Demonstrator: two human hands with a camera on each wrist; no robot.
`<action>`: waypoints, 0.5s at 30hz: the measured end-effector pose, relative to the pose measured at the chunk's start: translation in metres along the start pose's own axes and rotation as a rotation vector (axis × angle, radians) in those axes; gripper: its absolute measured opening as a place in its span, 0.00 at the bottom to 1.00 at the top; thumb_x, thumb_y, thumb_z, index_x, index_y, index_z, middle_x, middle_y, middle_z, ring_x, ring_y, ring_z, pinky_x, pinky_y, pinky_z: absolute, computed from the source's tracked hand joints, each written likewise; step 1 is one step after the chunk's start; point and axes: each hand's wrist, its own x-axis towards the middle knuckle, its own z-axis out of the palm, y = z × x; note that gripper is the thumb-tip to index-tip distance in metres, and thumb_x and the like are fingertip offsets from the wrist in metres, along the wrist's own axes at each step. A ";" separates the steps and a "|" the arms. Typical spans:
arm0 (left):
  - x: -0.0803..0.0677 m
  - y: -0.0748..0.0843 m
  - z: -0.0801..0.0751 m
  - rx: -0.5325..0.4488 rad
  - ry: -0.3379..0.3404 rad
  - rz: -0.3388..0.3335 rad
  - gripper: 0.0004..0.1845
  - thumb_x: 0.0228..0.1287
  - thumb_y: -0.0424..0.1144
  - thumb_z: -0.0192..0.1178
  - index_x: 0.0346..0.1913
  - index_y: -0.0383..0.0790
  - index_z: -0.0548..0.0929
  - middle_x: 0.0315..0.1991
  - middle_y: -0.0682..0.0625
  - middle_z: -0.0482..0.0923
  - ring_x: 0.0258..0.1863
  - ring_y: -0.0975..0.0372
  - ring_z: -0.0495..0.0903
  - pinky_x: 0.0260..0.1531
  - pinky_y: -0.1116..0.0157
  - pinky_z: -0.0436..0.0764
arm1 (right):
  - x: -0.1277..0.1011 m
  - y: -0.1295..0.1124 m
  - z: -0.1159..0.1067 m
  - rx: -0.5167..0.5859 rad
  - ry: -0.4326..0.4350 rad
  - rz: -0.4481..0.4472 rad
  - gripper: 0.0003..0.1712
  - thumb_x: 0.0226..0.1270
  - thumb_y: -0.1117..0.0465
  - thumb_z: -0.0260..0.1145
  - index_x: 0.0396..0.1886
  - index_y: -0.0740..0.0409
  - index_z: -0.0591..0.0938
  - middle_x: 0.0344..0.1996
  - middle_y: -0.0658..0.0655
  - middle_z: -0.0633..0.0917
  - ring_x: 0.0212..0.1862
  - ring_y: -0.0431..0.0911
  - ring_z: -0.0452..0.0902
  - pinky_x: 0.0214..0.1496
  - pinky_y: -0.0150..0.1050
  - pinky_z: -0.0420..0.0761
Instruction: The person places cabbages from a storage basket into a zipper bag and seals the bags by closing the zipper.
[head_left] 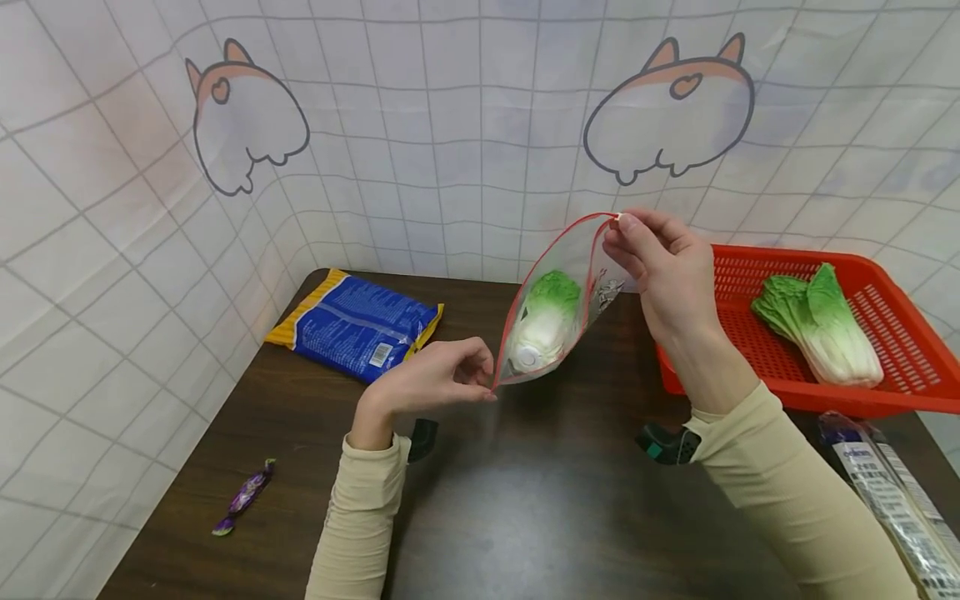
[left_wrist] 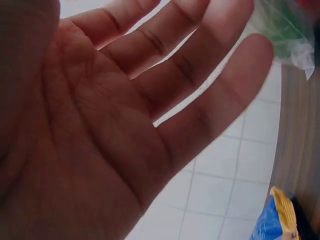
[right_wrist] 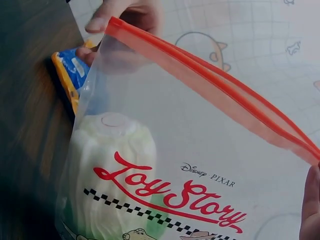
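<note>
A clear zip bag (head_left: 592, 312) with a red zip edge hangs above the table, its mouth parted. Inside it lies a head of Chinese cabbage (head_left: 546, 321), green leaves away from me and white base toward me. My right hand (head_left: 671, 271) pinches the bag's upper right corner between thumb and fingers. At the lower left corner of the zip edge is my left hand (head_left: 431, 379), thumb and forefinger tips holding it. The left wrist view shows the other fingers (left_wrist: 200, 100) spread away from the palm. "Toy Story" lettering (right_wrist: 170, 192) shows on the bag's front.
Another Chinese cabbage (head_left: 836, 333) lies in a red basket (head_left: 911, 392) at the right. A blue and yellow packet (head_left: 352, 321) sits at the back left, with a purple wrapped candy (head_left: 245, 497) nearer me. Clear-wrapped packs (head_left: 892, 492) lie before the basket.
</note>
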 end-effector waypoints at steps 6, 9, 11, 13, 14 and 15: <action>0.005 0.006 0.006 0.048 0.033 0.016 0.16 0.59 0.47 0.70 0.41 0.46 0.75 0.34 0.57 0.80 0.35 0.67 0.80 0.38 0.67 0.80 | 0.001 -0.001 -0.003 -0.009 0.021 -0.002 0.17 0.59 0.64 0.73 0.45 0.69 0.83 0.37 0.60 0.84 0.37 0.48 0.83 0.50 0.40 0.81; 0.006 0.008 0.006 0.066 0.138 0.065 0.10 0.64 0.43 0.66 0.42 0.45 0.78 0.35 0.58 0.80 0.35 0.68 0.79 0.38 0.67 0.80 | 0.001 -0.002 -0.006 -0.014 0.026 0.011 0.20 0.58 0.63 0.74 0.47 0.69 0.82 0.38 0.60 0.84 0.39 0.48 0.83 0.51 0.40 0.81; 0.007 0.008 0.004 0.083 0.250 0.116 0.05 0.65 0.39 0.65 0.41 0.44 0.81 0.36 0.57 0.81 0.35 0.68 0.79 0.37 0.67 0.80 | 0.001 -0.004 -0.009 -0.020 0.023 0.018 0.22 0.58 0.62 0.74 0.49 0.71 0.81 0.39 0.61 0.83 0.40 0.48 0.82 0.51 0.39 0.80; 0.008 0.007 0.002 0.094 0.405 0.164 0.02 0.64 0.36 0.65 0.39 0.43 0.84 0.35 0.56 0.81 0.33 0.67 0.80 0.34 0.67 0.81 | 0.001 -0.007 -0.012 -0.020 0.013 0.032 0.22 0.58 0.62 0.74 0.49 0.70 0.80 0.40 0.61 0.83 0.40 0.48 0.82 0.51 0.38 0.80; 0.008 0.007 0.002 0.089 0.493 0.185 0.02 0.64 0.34 0.66 0.38 0.42 0.85 0.35 0.56 0.82 0.32 0.67 0.80 0.32 0.67 0.81 | 0.001 -0.009 -0.014 -0.025 0.004 0.043 0.21 0.59 0.62 0.74 0.48 0.70 0.81 0.40 0.60 0.82 0.40 0.48 0.82 0.51 0.38 0.80; 0.009 0.006 0.001 0.066 0.584 0.203 0.02 0.63 0.34 0.66 0.38 0.41 0.86 0.34 0.54 0.82 0.31 0.65 0.80 0.30 0.67 0.81 | 0.002 -0.012 -0.017 -0.041 -0.009 0.057 0.22 0.59 0.61 0.74 0.48 0.69 0.80 0.40 0.60 0.82 0.41 0.48 0.81 0.51 0.38 0.80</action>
